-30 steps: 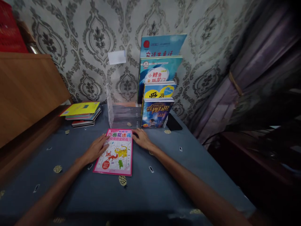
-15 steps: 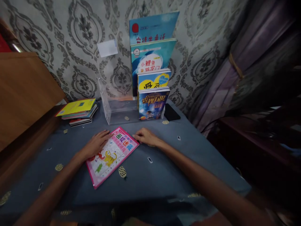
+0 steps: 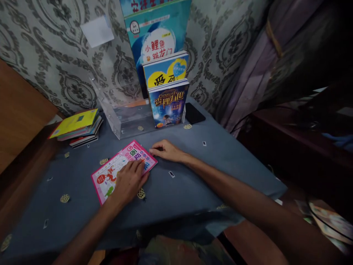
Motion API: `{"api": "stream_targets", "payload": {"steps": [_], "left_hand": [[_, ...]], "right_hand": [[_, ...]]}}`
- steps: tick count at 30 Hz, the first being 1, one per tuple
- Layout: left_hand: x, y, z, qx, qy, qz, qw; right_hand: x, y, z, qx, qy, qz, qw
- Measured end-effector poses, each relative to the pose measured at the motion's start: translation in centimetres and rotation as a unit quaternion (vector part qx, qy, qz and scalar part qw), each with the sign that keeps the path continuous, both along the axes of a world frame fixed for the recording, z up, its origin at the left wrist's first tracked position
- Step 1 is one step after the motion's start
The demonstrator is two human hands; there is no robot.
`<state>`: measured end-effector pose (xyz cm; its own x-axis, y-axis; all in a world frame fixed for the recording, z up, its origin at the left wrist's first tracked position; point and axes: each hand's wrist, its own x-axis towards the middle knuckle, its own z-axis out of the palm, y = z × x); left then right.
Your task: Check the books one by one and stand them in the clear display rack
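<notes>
A thin pink picture book point(image 3: 116, 169) with a fox and a tiger on its cover lies flat and turned at an angle on the blue-grey tablecloth point(image 3: 193, 176). My left hand point(image 3: 129, 181) rests flat on its near right part, fingers stretched out. My right hand point(image 3: 166, 150) lies on the cloth with its fingertips at the book's far right corner, fingers loosely curled and touching its edge. Behind stands a clear plastic book stand point(image 3: 121, 110) with several upright books point(image 3: 168, 99) in its right side.
A stack of flat books point(image 3: 78, 128) with a yellow cover on top lies at the back left. A black phone point(image 3: 193, 113) rests beside the stand. Patterned wallpaper backs the table, a wooden board rises at left, and curtains hang at right.
The pink book has turned further anticlockwise on the cloth. My left hand slid from its left edge onto its near right part. The view tilted down and moved closer.
</notes>
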<state>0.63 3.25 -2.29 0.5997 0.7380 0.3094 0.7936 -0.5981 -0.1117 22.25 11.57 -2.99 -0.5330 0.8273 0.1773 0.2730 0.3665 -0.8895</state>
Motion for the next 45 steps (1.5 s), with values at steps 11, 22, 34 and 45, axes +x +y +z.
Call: {"api": "stream_targets", "payload": {"steps": [11, 22, 34, 45], "left_hand": [[-0.1, 0.1, 0.6, -0.017, -0.075, -0.018, 0.997], [0.0, 0.2, 1.0, -0.026, -0.113, -0.032, 0.993], [0.0, 0.4, 1.3, -0.045, -0.109, -0.034, 0.992], [0.3, 0.0, 0.9, 0.001, -0.068, -0.034, 0.997]], "right_hand": [[0.4, 0.3, 0.0, -0.088, 0.073, 0.042, 0.993], [0.4, 0.2, 0.0, -0.12, 0.085, 0.041, 0.988], [0.7, 0.5, -0.2, -0.09, 0.058, 0.047, 0.993], [1.0, 0.6, -0.6, -0.028, 0.018, 0.115, 0.993]]}}
